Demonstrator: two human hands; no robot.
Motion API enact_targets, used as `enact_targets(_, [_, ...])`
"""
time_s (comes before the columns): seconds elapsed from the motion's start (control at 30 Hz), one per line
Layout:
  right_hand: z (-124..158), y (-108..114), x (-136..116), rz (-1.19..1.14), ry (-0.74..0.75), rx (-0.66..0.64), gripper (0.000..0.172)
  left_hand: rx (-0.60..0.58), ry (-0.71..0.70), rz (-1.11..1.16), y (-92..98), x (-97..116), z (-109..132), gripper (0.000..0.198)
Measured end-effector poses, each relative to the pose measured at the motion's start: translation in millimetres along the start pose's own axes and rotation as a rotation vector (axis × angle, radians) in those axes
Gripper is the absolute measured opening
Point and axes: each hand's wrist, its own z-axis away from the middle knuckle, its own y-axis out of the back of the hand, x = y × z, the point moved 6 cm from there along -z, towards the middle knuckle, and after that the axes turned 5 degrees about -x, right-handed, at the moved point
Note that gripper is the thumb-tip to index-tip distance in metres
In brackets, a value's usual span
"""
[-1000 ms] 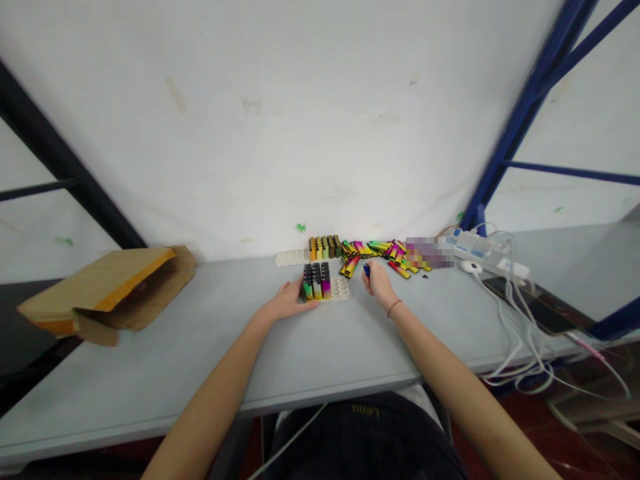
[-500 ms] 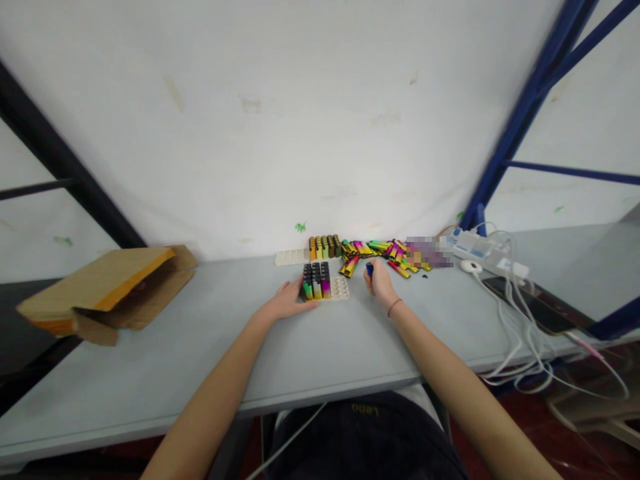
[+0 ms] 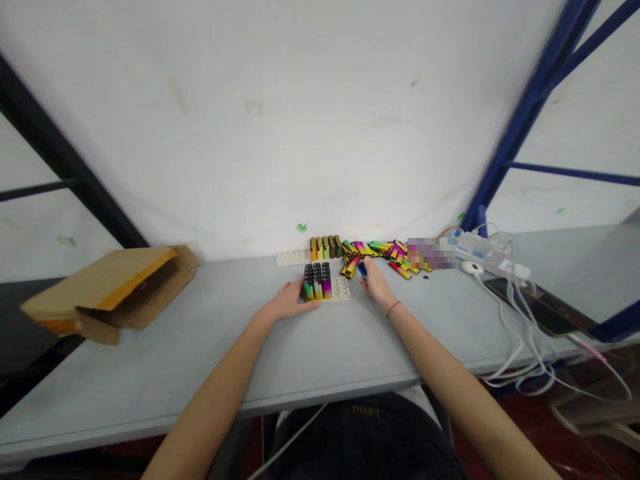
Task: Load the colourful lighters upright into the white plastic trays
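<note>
My left hand (image 3: pixel 289 301) curls around the left end of a white tray (image 3: pixel 341 289), its thumb along the front edge and its other fingers partly hidden behind. Rows of lighters (image 3: pixel 318 283) with black tops and green, yellow and purple bodies stand upright in the tray's left part; cups on its right side show bare. Just right of the tray, my right hand (image 3: pixel 378 285) is closed on a blue lighter (image 3: pixel 363 270), held tilted above the table. Behind it lies a heap of loose, shiny multicoloured lighters (image 3: pixel 367 249).
A second white tray (image 3: pixel 290 257) by the wall holds upright lighters (image 3: pixel 326 247) with gold tops. An opened cardboard box (image 3: pixel 107 283) lies at left. To the right are a power strip (image 3: pixel 485 250), tangled white cables (image 3: pixel 520 347) and a dark phone-like slab (image 3: pixel 535 307).
My right hand has shifted slightly left toward the tray, and the blue lighter has tipped from near upright to a slant. My left hand stays at the tray.
</note>
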Motion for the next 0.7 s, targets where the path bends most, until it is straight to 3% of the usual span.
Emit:
enact_targets(0.13, [5, -8, -11, 0.175, 0.106, -0.023, 0.022, 0.0, 0.004, 0.006, -0.5, 0, 0, 0.088])
enact_targets(0.3, [12, -13, -32, 0.484, 0.382, 0.051, 0.026, -0.003, -0.02, 0.002, -2.1, -1, -1, 0.088])
enact_targets(0.53, [7, -19, -30, 0.256, 0.373, 0.12, 0.031, 0.021, -0.033, -0.013, -1.8, -1, -1, 0.086])
enact_targets(0.7, [5, -32, -27, 0.414, 0.371, 0.017, 0.03, 0.015, -0.026, -0.015, -2.1, -1, -1, 0.085])
